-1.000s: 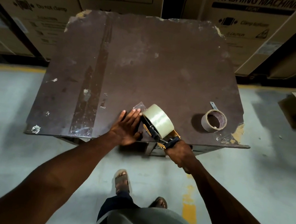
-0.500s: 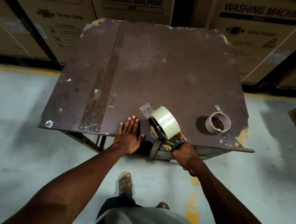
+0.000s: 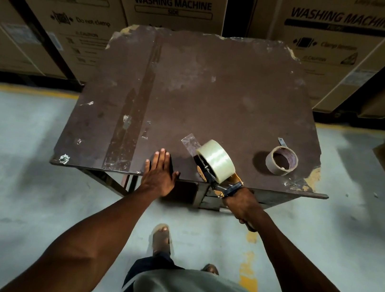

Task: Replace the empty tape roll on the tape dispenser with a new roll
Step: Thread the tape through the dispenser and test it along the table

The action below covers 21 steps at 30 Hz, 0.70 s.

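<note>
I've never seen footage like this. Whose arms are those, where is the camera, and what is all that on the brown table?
No machine here: a person wears a camera on the head, so you look down along their own arms. The left hand lies flat on the worn brown table near its front edge. The right hand grips the handle of a tape dispenser, which carries a full roll of clear tape. To the right the empty cardboard core stands alone on the table. Washing machine boxes are stacked behind.
</note>
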Each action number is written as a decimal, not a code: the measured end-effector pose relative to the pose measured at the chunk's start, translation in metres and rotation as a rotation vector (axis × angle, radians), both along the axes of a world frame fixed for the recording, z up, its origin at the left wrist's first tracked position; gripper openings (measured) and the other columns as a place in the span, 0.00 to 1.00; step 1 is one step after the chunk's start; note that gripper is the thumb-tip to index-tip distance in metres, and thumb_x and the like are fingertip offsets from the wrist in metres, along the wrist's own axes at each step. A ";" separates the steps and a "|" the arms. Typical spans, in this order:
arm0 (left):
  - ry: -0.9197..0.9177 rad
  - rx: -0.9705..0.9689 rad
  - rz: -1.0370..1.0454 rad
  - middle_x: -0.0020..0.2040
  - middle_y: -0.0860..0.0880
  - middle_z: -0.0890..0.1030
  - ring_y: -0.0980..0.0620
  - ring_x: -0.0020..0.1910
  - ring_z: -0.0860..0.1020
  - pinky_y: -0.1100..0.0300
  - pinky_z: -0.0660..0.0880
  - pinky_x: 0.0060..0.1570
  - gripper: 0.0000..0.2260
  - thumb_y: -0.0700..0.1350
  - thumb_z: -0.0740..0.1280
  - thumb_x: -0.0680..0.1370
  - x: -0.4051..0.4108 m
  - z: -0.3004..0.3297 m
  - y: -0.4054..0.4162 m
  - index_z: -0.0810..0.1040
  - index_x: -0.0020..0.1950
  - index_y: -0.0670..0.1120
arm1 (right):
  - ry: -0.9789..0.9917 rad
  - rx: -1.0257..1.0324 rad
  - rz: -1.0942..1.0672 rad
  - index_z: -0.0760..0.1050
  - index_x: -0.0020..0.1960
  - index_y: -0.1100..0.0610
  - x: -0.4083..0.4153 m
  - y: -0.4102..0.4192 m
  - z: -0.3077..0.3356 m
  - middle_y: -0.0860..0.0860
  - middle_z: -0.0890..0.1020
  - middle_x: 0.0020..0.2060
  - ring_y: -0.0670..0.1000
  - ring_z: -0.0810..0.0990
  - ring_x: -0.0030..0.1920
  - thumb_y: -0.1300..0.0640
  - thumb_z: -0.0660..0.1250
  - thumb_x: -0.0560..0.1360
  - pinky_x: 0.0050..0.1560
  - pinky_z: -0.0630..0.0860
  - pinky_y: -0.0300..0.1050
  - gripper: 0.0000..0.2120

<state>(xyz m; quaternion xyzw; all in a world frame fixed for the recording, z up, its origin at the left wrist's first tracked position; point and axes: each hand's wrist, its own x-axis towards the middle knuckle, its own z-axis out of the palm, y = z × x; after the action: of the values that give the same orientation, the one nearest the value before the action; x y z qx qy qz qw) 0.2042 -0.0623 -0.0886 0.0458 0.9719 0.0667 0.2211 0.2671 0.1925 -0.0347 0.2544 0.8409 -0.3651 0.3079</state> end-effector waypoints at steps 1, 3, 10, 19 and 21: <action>-0.001 -0.002 -0.003 0.81 0.42 0.39 0.43 0.80 0.39 0.44 0.42 0.77 0.33 0.59 0.46 0.83 0.000 -0.001 0.000 0.39 0.80 0.41 | -0.002 -0.006 -0.008 0.69 0.38 0.55 0.002 0.000 0.005 0.54 0.73 0.29 0.52 0.70 0.27 0.51 0.69 0.73 0.26 0.68 0.40 0.12; 0.001 -0.003 -0.001 0.81 0.42 0.39 0.43 0.80 0.39 0.43 0.42 0.77 0.33 0.59 0.46 0.83 0.000 -0.002 0.000 0.39 0.80 0.41 | 0.003 -0.011 0.056 0.68 0.39 0.54 0.005 0.003 0.003 0.53 0.71 0.29 0.51 0.69 0.27 0.52 0.66 0.77 0.26 0.67 0.39 0.11; 0.002 -0.012 0.000 0.81 0.42 0.38 0.43 0.80 0.39 0.43 0.42 0.77 0.33 0.59 0.46 0.83 0.000 -0.002 0.001 0.38 0.80 0.41 | 0.118 0.037 0.217 0.68 0.53 0.46 0.012 0.010 0.001 0.53 0.77 0.44 0.54 0.78 0.39 0.52 0.65 0.76 0.45 0.82 0.55 0.08; -0.001 -0.009 -0.001 0.81 0.42 0.39 0.43 0.80 0.40 0.43 0.43 0.77 0.33 0.59 0.47 0.84 0.000 0.000 0.001 0.39 0.80 0.41 | 0.079 0.012 0.127 0.68 0.38 0.48 0.024 0.015 0.003 0.49 0.74 0.33 0.48 0.72 0.29 0.52 0.66 0.76 0.30 0.72 0.42 0.11; -0.001 -0.008 -0.003 0.81 0.42 0.39 0.43 0.80 0.40 0.43 0.43 0.77 0.33 0.59 0.46 0.84 0.000 0.000 0.001 0.39 0.80 0.41 | 0.061 0.007 0.106 0.68 0.36 0.49 0.024 0.014 0.004 0.49 0.73 0.31 0.48 0.71 0.28 0.54 0.66 0.77 0.28 0.70 0.40 0.12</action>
<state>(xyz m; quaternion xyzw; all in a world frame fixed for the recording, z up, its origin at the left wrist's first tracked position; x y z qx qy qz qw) 0.2038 -0.0610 -0.0884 0.0463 0.9720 0.0625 0.2218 0.2910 0.2066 -0.0312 0.1992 0.8635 -0.3531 0.3001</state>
